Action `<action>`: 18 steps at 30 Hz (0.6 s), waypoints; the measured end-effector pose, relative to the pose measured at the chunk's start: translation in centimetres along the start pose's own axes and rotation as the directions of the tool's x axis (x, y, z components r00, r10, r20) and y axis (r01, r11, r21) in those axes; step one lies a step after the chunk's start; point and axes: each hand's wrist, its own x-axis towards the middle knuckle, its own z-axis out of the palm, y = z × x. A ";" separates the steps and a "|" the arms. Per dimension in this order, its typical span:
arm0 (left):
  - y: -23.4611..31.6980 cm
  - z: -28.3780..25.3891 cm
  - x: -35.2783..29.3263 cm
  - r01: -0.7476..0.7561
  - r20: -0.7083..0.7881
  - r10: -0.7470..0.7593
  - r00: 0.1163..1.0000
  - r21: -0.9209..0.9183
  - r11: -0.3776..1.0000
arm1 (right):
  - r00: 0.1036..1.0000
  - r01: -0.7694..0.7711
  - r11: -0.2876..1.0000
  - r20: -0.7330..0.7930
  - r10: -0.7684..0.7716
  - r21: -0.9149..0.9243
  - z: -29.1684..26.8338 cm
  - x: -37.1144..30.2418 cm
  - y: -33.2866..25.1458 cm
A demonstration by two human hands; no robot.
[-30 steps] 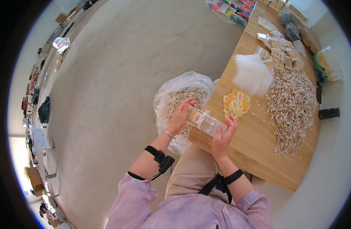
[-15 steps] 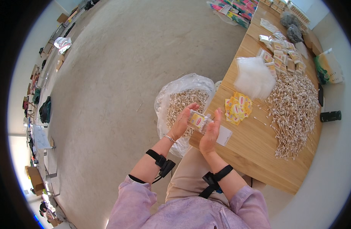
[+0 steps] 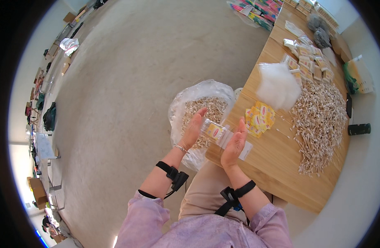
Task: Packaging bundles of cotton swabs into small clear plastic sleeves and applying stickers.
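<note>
A clear plastic bag of cotton swabs (image 3: 213, 131) with a yellow label card inside is in front of me, over the table's near corner. My left hand (image 3: 193, 131) holds it by its left end, palm against the swabs. My right hand (image 3: 234, 145) stands at the other end, its fingers straight and raised, the palm facing the bag. Between the swabs and that palm stretches the bag's empty clear flap (image 3: 226, 138). Whether the right palm touches the flap, I cannot tell. Below the bag, a large plastic sack of loose cotton swabs (image 3: 216, 103) stands beside the table.
On the wooden table (image 3: 276, 159) lie yellow label cards (image 3: 260, 118), a stack of clear bags (image 3: 278, 86) and a big heap of loose swabs (image 3: 320, 128). Filled packs (image 3: 307, 62) are piled farther back. A dark cylinder (image 3: 359, 129) stands at the right edge.
My right hand has moved right, away from the swabs, and the bag's clear flap now shows between. My left hand has shifted slightly left with the bag.
</note>
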 end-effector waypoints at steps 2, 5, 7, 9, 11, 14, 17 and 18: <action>0.7 0.6 0.3 -0.020 -0.011 0.020 1.000 0.020 1.000 | 0.999 -0.016 0.997 0.026 0.018 -0.081 0.1 0.0 0.0; 1.2 2.1 0.3 0.023 0.074 -0.027 0.997 0.046 0.999 | 0.998 0.007 0.984 0.067 0.005 -0.177 1.2 0.0 0.6; 1.1 2.3 0.4 0.016 0.114 -0.016 0.993 -0.004 1.000 | 0.996 0.045 0.980 0.080 -0.030 -0.196 1.6 -0.1 1.2; 1.1 2.0 0.3 0.040 0.126 -0.035 0.991 -0.037 0.999 | 0.993 0.035 0.982 0.115 -0.014 -0.185 1.6 -0.3 1.7; 0.7 1.5 0.2 0.058 0.135 -0.049 0.990 -0.068 0.996 | 0.992 0.004 0.990 0.125 0.014 -0.144 1.8 -0.4 1.6; 0.5 0.4 0.2 0.101 0.097 -0.091 0.991 -0.109 0.989 | 0.987 0.059 0.971 0.156 -0.022 -0.231 1.2 -0.3 0.7; 1.0 0.5 0.3 -0.028 -0.157 0.074 0.985 0.279 0.960 | 0.919 0.374 0.698 0.347 -0.189 -0.610 -0.9 0.1 -0.8; 1.2 0.9 -0.4 -0.134 -0.137 0.248 0.959 0.554 0.822 | 0.826 0.562 0.369 0.529 -0.197 -0.740 -2.1 0.3 -1.2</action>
